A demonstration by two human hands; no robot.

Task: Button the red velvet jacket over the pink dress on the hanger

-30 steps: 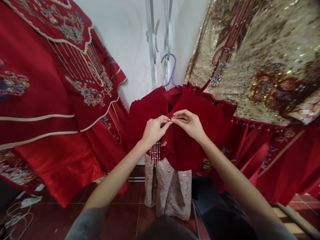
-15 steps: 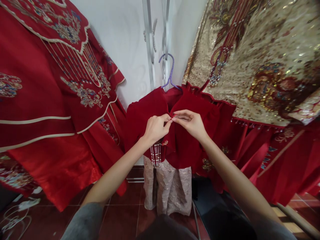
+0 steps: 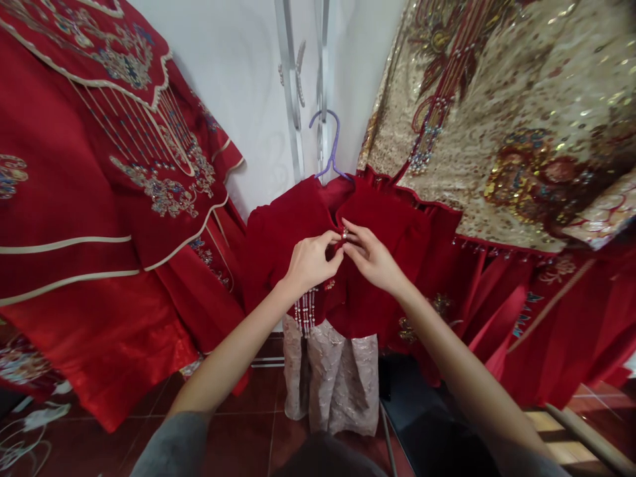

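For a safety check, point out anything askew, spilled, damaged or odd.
The tangle of white cables looks out of place: it lies in loose loops on the tiled floor at the lower left. No spill or damage shows.

**A garment shop or costume room**

You have ornate clothes around you: an embroidered red outfit (image 3: 94, 192) left, a sequinned gold garment (image 3: 462, 165) right, a red jacket (image 3: 362, 305) ahead on a purple hanger (image 3: 334, 140). Which kind, you can't tell.
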